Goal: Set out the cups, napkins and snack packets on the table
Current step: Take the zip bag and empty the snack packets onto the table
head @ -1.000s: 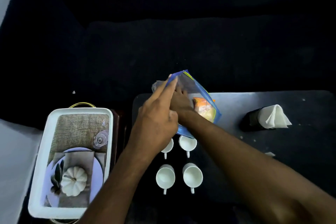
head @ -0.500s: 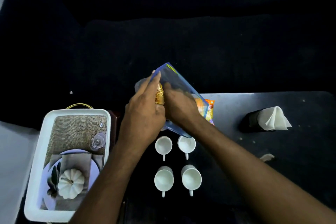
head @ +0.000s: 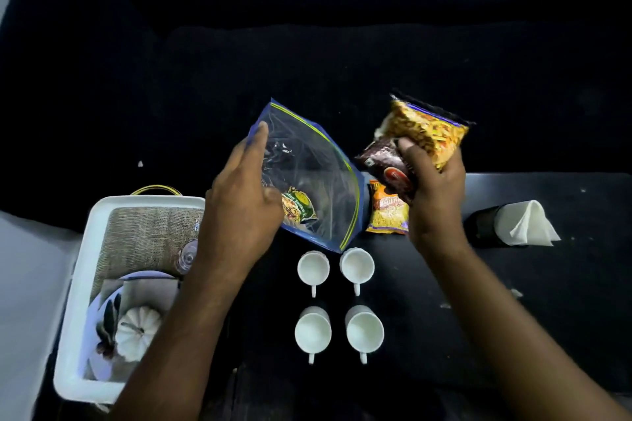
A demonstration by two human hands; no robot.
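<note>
No brand name can be read anywhere. The orange packet (head: 388,215) lying on the dark bench (head: 530,301) has bold lettering across its upper half, too blurred to spell out, and the right hand hides its right edge. A green and yellow packet (head: 300,207) sits low inside the clear zip bag (head: 318,164). Curved pale writing runs round a green badge on it, but the plastic and the left thumb make it unreadable.

The left hand (head: 239,205) holds the zip bag tilted above the bench. Its thumb presses on the near face and its fingers (head: 260,137) stretch up along the blue edge toward the zip end. Any grip behind the plastic is hidden. The bag's lowest corner hangs over the gap between the two far cups.

The right hand (head: 436,191) is raised just beside the bag, its fingers curled tight round two packets at once. One is a yellow packet (head: 427,133) with a dark top strip. The other is a dark brown packet (head: 383,164) with a round red mark and a small white square label, and neither is legible.

Four white cups (head: 313,268) stand in a two-by-two block on the bench, handles toward the camera. Further right, a white folded napkin (head: 528,225) sticks out of a dark holder (head: 484,225). At the left, a white tray (head: 77,284) carries a burlap mat, a glass, a plate and a white pumpkin, all partly covered by the left forearm.
</note>
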